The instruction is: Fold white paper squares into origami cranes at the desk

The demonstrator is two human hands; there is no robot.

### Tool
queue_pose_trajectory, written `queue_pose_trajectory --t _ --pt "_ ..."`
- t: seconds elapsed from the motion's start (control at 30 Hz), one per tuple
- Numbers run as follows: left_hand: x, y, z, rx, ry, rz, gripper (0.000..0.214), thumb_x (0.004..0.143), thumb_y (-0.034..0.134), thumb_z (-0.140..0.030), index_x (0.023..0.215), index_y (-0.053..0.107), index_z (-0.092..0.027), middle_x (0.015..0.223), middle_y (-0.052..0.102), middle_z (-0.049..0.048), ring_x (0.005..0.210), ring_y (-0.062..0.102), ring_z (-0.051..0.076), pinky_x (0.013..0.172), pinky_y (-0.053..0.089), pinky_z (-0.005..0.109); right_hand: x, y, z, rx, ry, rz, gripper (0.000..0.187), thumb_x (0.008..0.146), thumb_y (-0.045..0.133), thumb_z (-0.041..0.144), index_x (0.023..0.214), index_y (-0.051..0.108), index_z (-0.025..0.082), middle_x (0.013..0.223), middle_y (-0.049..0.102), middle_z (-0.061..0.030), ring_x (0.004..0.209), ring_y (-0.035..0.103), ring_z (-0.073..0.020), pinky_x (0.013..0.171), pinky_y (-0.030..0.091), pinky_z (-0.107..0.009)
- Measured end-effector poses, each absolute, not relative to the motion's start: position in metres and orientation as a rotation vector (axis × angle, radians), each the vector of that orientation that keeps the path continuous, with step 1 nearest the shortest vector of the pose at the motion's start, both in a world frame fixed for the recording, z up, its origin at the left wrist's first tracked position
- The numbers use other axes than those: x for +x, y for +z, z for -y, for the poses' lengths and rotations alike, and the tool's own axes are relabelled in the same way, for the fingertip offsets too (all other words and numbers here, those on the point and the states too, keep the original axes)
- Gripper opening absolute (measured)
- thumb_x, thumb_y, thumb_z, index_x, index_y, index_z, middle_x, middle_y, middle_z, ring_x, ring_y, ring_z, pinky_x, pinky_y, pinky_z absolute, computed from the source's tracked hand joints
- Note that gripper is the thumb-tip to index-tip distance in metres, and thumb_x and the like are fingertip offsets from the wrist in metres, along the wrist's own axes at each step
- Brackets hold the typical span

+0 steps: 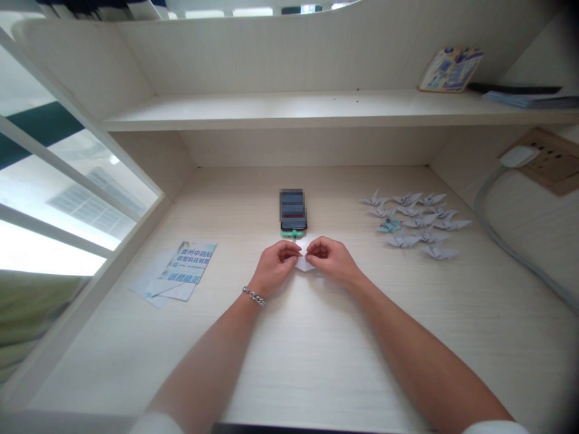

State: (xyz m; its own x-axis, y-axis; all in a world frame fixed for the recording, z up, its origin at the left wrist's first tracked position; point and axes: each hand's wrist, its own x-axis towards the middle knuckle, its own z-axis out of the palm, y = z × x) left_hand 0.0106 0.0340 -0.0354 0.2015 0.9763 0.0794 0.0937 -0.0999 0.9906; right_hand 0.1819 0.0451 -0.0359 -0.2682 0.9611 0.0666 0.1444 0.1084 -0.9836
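A small piece of folded white paper (305,265) is pinched between my two hands, just above the desk. My left hand (277,265), with a silver chain bracelet (254,296) at the wrist, closes thumb and fingertips on its left side. On the right side, the thumb and index finger of my right hand (332,258) grip it. My fingers hide part of the folds. Directly beyond the hands lies a phone (293,209) with a green edge at its near end. To the right, several folded paper cranes (420,220) sit in loose rows, among them a light-blue one (389,225).
Printed leaflets and paper sheets (187,270) lie at the left. A shelf (271,114) spans the back, holding a small package (452,69) and a stack of papers (531,99). On the right wall, a plug (520,157) with a grey cable (506,247) sits in a socket panel (554,160).
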Motion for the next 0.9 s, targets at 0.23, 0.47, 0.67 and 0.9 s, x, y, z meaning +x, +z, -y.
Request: queue_pose_trajectory --t 0.23,0.47,0.67,0.9 --pt "0.0090 -0.0357 -0.0369 1.377 1.117 -1.139 0.022 0.070 0.061 -0.020 0.091 0.058 -0.014 0.084 0.063 0.0064 0.077 0.062 0.015 0.068 0.049 0.027 0.1833 -0.0353 -0.0480 -1.126 1.281 1.483 0.015 0.064 0.064 0.022 0.078 0.059 0.016 0.073 0.064 -0.0021 0.067 0.061 -0.0146 0.063 0.049 -0.028" --pt "0.0086 -0.0367 -0.0376 1.322 1.256 -1.199 0.024 0.070 0.062 -0.021 0.092 0.054 -0.015 0.075 0.061 0.0027 0.070 0.058 0.012 0.059 0.044 0.021 0.1876 -0.0356 -0.0517 -1.186 1.349 1.441 0.023 0.063 0.063 0.019 0.084 0.059 0.015 0.071 0.068 -0.0034 0.067 0.064 -0.0171 0.060 0.050 -0.029" --pt "0.0073 -0.0325 -0.0357 1.344 1.232 -1.213 0.025 0.069 0.063 -0.021 0.092 0.055 -0.016 0.075 0.062 0.0029 0.069 0.059 0.012 0.060 0.044 0.022 0.1847 -0.0334 -0.0490 -1.161 1.292 1.457 0.020 0.067 0.063 0.026 0.085 0.061 0.016 0.080 0.067 -0.0059 0.073 0.063 -0.0177 0.068 0.049 -0.031" --pt "0.0151 -0.0291 -0.0320 1.328 1.193 -1.127 0.028 0.074 0.060 -0.025 0.100 0.055 -0.016 0.077 0.064 0.0047 0.069 0.060 0.013 0.061 0.047 0.024 0.1801 -0.0321 -0.0458 -1.127 1.308 1.554 0.022 0.066 0.067 0.028 0.085 0.064 0.016 0.079 0.066 -0.0044 0.068 0.060 -0.0158 0.064 0.047 -0.028"
